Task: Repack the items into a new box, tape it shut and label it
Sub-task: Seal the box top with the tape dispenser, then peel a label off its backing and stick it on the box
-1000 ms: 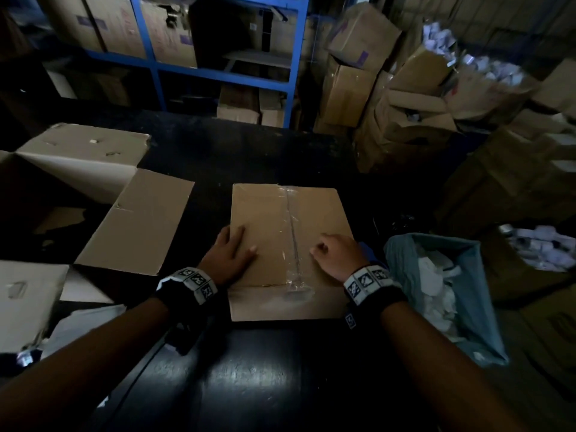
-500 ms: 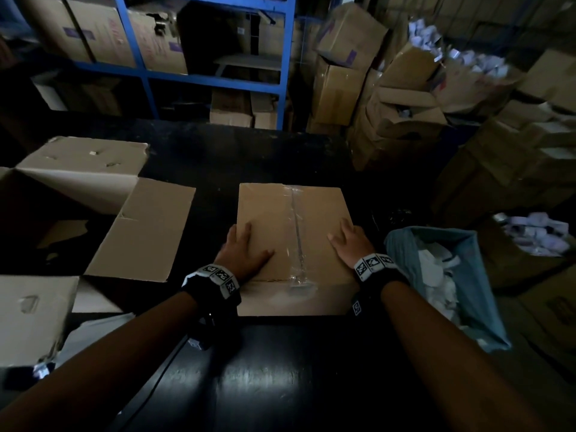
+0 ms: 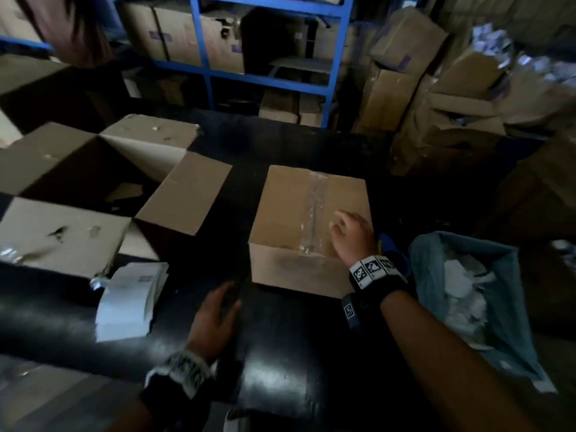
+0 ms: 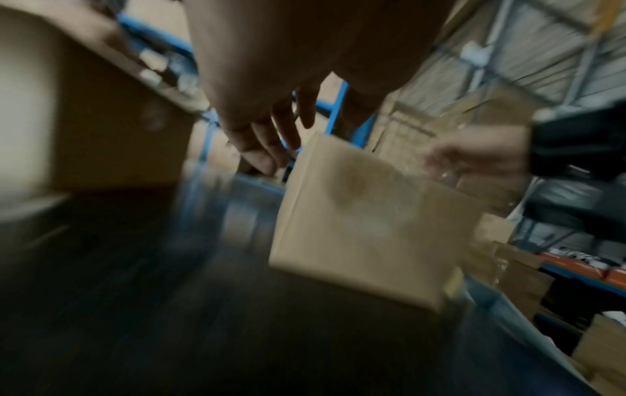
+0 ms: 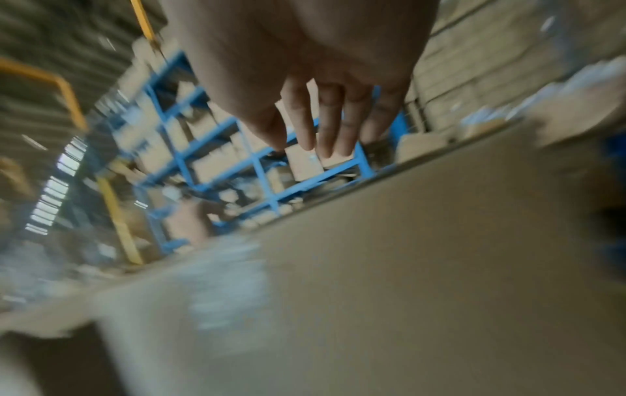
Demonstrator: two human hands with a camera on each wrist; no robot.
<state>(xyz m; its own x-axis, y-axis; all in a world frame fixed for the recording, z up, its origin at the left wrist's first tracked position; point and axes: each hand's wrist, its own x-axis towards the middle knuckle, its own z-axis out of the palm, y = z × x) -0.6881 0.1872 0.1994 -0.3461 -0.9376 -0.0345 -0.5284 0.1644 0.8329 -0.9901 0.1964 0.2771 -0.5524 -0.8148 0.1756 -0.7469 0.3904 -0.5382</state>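
A small brown carton [image 3: 290, 213] stands shut on the black table [image 3: 280, 338], with a strip of clear tape [image 3: 313, 210] along its top seam. My right hand [image 3: 350, 235] hovers over the carton's near right corner, fingers relaxed and holding nothing. My left hand [image 3: 218, 310] is off the carton, low over the table in front of its near left corner, fingers loose and empty. The left wrist view shows the carton [image 4: 365, 222] blurred, just beyond my left fingers [image 4: 267, 150]. In the right wrist view my straight fingers [image 5: 325, 126] hang above the carton's top [image 5: 389, 268].
A large open carton [image 3: 78, 188] with spread flaps fills the table's left side. A stack of white label sheets [image 3: 131, 300] lies near its front flap. A blue-grey bag [image 3: 486, 307] of white scraps stands at the right. Blue shelving [image 3: 265, 79] and piled cartons stand behind.
Both hands have come off the carton's top. My left hand has drawn back toward me onto the table side; my right hand has lifted slightly. The head view has swung left.
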